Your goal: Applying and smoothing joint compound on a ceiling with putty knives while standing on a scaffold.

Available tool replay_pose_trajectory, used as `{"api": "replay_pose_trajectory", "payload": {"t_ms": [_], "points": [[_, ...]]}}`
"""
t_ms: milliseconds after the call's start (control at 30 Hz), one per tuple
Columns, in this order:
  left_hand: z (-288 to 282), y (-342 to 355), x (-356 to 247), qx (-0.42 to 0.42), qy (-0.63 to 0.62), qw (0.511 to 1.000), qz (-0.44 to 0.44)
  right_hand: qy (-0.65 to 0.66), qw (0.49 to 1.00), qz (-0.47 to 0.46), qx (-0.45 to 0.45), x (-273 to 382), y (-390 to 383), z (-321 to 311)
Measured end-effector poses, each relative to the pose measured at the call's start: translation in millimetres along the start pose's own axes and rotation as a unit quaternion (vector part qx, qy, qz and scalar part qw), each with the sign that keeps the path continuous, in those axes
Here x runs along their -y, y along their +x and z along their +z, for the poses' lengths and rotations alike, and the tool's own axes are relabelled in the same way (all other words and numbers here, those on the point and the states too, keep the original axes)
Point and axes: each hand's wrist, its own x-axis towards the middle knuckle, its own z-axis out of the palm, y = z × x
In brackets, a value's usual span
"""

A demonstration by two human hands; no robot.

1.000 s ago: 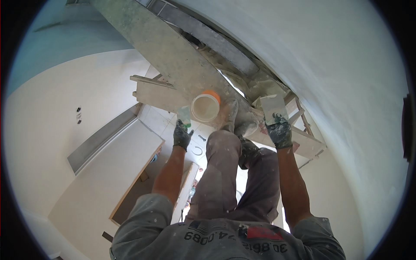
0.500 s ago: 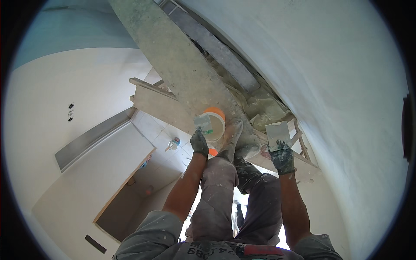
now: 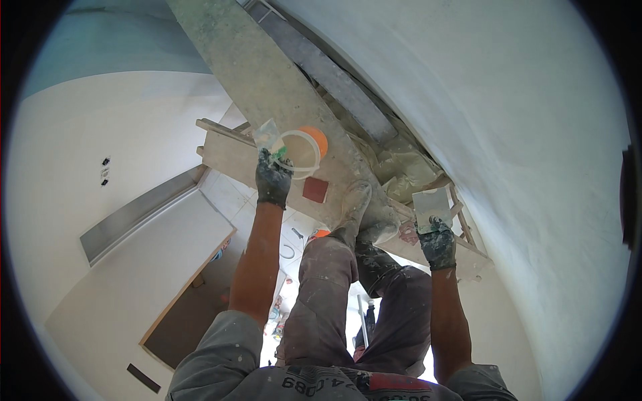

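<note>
My left hand [image 3: 273, 179], in a dark, plaster-smeared glove, is closed around a putty knife [image 3: 267, 136] with a wide pale blade and some green at its handle. The same fingers are at the rim of an orange bucket [image 3: 316, 139] with a pale rim; whether they also grip it I cannot tell. A dark red square piece [image 3: 315, 190] lies on the plank beside the bucket. On the right, my gloved right hand [image 3: 438, 246] is closed on a flat rectangular scraper blade [image 3: 432, 208], held out near the wall.
I stand on a long, dusty plank [image 3: 261, 73] resting on a wooden trestle [image 3: 231, 154]. Crumpled sheeting [image 3: 408, 170] and a second board [image 3: 328, 70] lie along the curved white wall [image 3: 508, 134]. Below left is a tiled floor [image 3: 231, 197] beside a white partition [image 3: 160, 260].
My left hand and the bucket have shifted up and left along the plank, uncovering the red square. My right hand with the scraper blade has hardly moved.
</note>
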Motion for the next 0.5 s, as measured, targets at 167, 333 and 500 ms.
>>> {"api": "replay_pose_trajectory", "payload": {"t_ms": [167, 333, 500], "points": [[-5.5, 58.5, -25.9, -0.006, 0.011, 0.998, 0.063, 0.239, 0.970, 0.050, -0.009, -5.5, 19.0, 17.0], [-1.6, 103.2, -47.8, 0.021, 0.039, 0.997, 0.063, 0.156, 0.986, -0.031, 0.040, -12.8, 42.0, 10.3], [18.9, 123.0, -19.5, 0.039, 0.087, 0.994, 0.047, 0.008, 0.977, -0.209, 0.036, -11.3, 73.3, -30.1]]}}
